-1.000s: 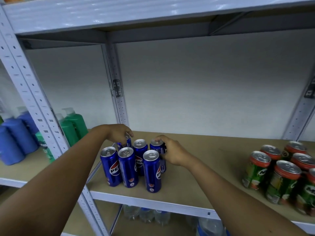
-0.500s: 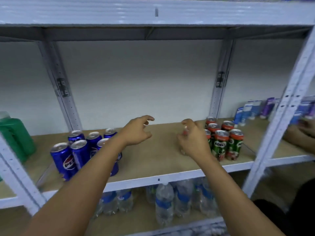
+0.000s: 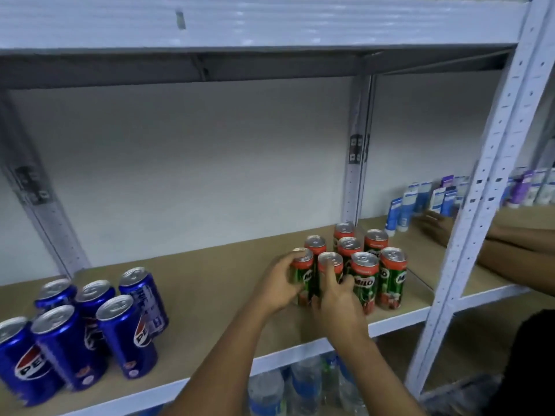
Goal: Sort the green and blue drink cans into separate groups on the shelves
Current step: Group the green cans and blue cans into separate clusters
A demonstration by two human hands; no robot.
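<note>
Hiding behind both hands (image 3: pixel 274 291), two green cans (image 3: pixel 303 274) show partly.

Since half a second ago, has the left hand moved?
Yes. The left hand has gone right along the shelf to the green cans and now grips the nearest-left one, far from the blue cans.

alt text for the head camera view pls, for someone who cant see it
Both hands grip green cans at the near left of a green can cluster on a shelf: left hand on one can, right hand on its neighbour. A blue can group stands apart at the shelf's left end.
</note>
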